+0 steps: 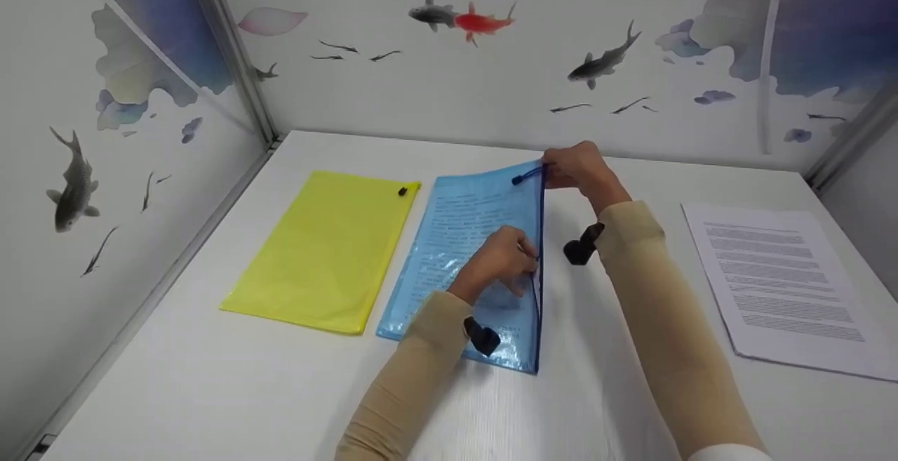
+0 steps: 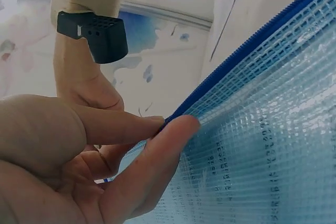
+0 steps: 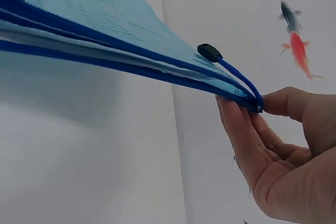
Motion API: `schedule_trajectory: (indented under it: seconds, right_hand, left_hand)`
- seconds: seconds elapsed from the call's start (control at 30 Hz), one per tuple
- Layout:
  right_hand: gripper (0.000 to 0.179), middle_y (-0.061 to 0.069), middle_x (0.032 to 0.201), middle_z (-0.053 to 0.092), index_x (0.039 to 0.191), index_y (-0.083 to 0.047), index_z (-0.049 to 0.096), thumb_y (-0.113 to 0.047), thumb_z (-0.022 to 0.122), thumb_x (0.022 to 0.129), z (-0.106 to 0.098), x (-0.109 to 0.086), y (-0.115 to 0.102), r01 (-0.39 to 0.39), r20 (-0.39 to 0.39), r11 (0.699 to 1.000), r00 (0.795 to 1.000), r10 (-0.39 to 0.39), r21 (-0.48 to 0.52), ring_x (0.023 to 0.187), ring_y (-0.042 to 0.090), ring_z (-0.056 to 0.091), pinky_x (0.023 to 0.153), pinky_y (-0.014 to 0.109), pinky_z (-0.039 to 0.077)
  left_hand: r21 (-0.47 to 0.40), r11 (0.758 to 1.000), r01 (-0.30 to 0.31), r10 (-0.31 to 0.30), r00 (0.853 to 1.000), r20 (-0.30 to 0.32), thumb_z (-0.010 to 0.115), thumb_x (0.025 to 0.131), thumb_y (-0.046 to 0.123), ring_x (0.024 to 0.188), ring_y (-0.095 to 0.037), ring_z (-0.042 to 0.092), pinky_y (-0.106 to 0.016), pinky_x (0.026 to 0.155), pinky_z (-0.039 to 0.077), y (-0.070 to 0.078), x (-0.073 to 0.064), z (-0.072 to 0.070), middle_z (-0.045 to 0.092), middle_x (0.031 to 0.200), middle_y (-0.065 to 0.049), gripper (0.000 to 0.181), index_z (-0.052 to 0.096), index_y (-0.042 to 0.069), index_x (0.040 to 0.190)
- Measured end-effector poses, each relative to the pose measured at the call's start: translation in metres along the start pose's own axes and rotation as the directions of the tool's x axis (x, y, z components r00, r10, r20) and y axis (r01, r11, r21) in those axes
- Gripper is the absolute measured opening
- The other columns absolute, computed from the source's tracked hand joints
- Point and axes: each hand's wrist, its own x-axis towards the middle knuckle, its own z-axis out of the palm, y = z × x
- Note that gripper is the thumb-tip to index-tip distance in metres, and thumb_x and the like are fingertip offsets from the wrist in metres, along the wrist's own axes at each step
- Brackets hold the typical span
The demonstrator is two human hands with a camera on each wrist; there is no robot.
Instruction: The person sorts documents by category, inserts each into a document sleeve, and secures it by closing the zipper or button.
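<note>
A translucent blue zipper file bag (image 1: pixel 463 222) lies on the table with printed paper showing through it, its right edge lifted. My left hand (image 1: pixel 501 257) pinches the zipper edge around its middle between thumb and finger, also close up in the left wrist view. At the far right corner my right hand (image 1: pixel 579 166) pinches the bag by the end of the zipper. Beside those fingers hangs a dark zipper pull (image 3: pixel 210 52) on a blue cord. The right wrist view shows the zipper's two blue toothed edges (image 3: pixel 131 51) apart, with a gap between them.
Left of the blue bag lies a yellow zipper bag (image 1: pixel 323 250) with a black pull. A stack of printed paper (image 1: pixel 786 278) rests at the right of the white table (image 1: pixel 280 391). Walls painted with fish (image 1: pixel 484 22) stand at the back and sides.
</note>
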Motion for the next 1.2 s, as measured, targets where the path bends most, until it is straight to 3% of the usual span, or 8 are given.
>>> schedule_trajectory:
  seconds: [0.1,0.23,0.37,0.5,0.6,0.77,0.97,1.2]
  right_hand:
    - [0.037,0.009,0.088,0.068,0.111,0.004,0.055,-0.020,0.059,0.084,-0.001,-0.002,-0.001,0.005,-0.003,1.000,1.000,-0.005,0.009,0.070,0.016,0.070,0.074,0.030,0.056]
    - [0.037,0.014,0.101,0.067,0.112,0.004,0.055,-0.021,0.060,0.084,-0.002,-0.003,-0.002,-0.006,-0.007,0.999,1.000,0.007,0.036,0.073,0.018,0.070,0.075,0.031,0.056]
    - [0.039,0.018,0.115,0.061,0.116,0.004,0.054,-0.020,0.057,0.086,0.000,-0.003,-0.003,-0.023,0.008,0.998,1.000,0.022,0.058,0.077,0.021,0.070,0.074,0.033,0.057]
    - [0.041,0.020,0.121,0.058,0.121,0.005,0.051,-0.019,0.055,0.087,0.002,-0.006,-0.005,-0.004,0.037,0.997,0.999,0.002,0.071,0.083,0.024,0.069,0.072,0.035,0.057]
    - [0.041,0.020,0.120,0.058,0.120,0.006,0.051,-0.018,0.054,0.087,0.002,-0.008,-0.008,0.003,0.042,0.996,0.999,-0.007,0.087,0.083,0.024,0.069,0.072,0.035,0.057]
    - [0.038,0.020,0.116,0.058,0.118,0.007,0.051,-0.016,0.052,0.088,0.002,-0.013,-0.014,0.012,0.025,0.996,1.000,-0.014,0.090,0.080,0.023,0.070,0.071,0.034,0.057]
    - [0.035,0.019,0.113,0.060,0.115,0.007,0.054,-0.016,0.052,0.088,0.010,-0.017,-0.014,0.047,0.024,0.990,0.998,-0.050,0.134,0.085,0.024,0.069,0.072,0.034,0.057]
    - [0.033,0.018,0.110,0.062,0.112,0.005,0.056,-0.017,0.052,0.088,0.012,-0.018,-0.009,0.047,-0.027,0.991,0.999,-0.044,0.126,0.087,0.024,0.069,0.069,0.034,0.058]
  left_hand:
    - [-0.030,0.999,-0.020,0.019,1.000,-0.016,0.063,0.085,0.010,0.082,-0.021,0.065,-0.032,0.056,0.057,0.006,0.001,-0.013,0.064,0.091,-0.009,0.011,0.065,0.005,0.095]
    - [-0.049,0.995,-0.092,0.083,0.984,-0.160,0.061,0.088,0.014,0.089,-0.024,0.064,-0.032,0.058,0.057,0.019,0.010,-0.031,0.063,0.098,-0.009,0.021,0.063,0.006,0.108]
    - [0.117,0.982,-0.146,0.176,0.932,-0.315,0.057,0.090,0.015,0.087,-0.022,0.063,-0.024,0.056,0.052,0.027,0.026,-0.037,0.064,0.107,-0.010,0.030,0.058,0.008,0.119]
    - [0.319,0.941,-0.114,0.245,0.878,-0.411,0.057,0.090,0.018,0.077,-0.017,0.058,-0.024,0.056,0.044,0.027,0.043,-0.036,0.057,0.121,-0.011,0.037,0.054,0.011,0.126]
    - [0.356,0.927,-0.120,0.275,0.861,-0.427,0.058,0.090,0.021,0.085,-0.018,0.058,-0.027,0.065,0.048,0.026,0.051,-0.035,0.052,0.125,-0.013,0.041,0.052,0.010,0.129]
    - [0.323,0.931,-0.172,0.300,0.864,-0.404,0.059,0.089,0.027,0.106,-0.019,0.058,-0.029,0.079,0.052,0.025,0.057,-0.034,0.057,0.120,-0.008,0.039,0.056,0.012,0.125]
    - [0.304,0.938,-0.165,0.301,0.824,-0.480,0.059,0.089,0.024,0.079,-0.012,0.063,-0.026,0.063,0.051,0.022,0.063,-0.031,0.067,0.099,-0.003,0.028,0.061,0.012,0.115]
    - [0.270,0.948,-0.169,0.292,0.800,-0.524,0.059,0.089,0.025,0.068,-0.010,0.060,-0.023,0.053,0.045,0.020,0.061,-0.026,0.066,0.087,-0.002,0.015,0.064,0.013,0.097]
